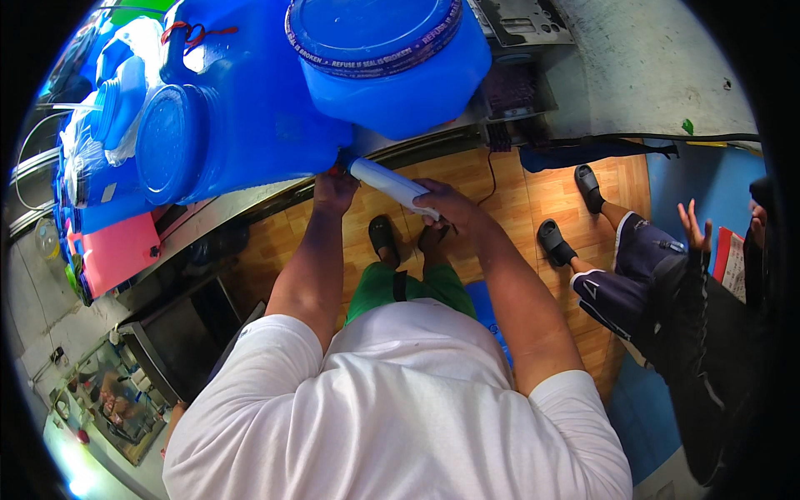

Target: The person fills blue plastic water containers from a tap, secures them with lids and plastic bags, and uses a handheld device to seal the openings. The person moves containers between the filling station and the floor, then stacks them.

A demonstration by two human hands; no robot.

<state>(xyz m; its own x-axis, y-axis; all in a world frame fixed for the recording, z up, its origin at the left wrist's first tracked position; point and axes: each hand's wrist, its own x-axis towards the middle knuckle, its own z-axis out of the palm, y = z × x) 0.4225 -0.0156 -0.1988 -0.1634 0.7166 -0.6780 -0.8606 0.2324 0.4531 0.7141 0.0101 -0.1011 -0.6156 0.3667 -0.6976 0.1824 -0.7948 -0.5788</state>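
My right hand (451, 205) is wrapped around the lower end of a long, pale white-blue cylindrical bottle (390, 182), which is tilted. The bottle's upper end meets the lower corner of a large blue plastic water container (262, 125). My left hand (336, 192) is at that same corner, beside the bottle's mouth. A dark fitting, perhaps a tap, shows there with a bit of red, but my fingers hide most of it. The container has a big round screw cap (165, 144) on its front and a red string (194, 36) on its handle.
A second blue container (394, 94) with a sealed lid stands on the counter to the right, near a metal appliance (522, 25). Another person (662, 275) sits at the right with a hand raised. A pink panel (122, 250) is at the left; below is wood-look flooring (506, 212).
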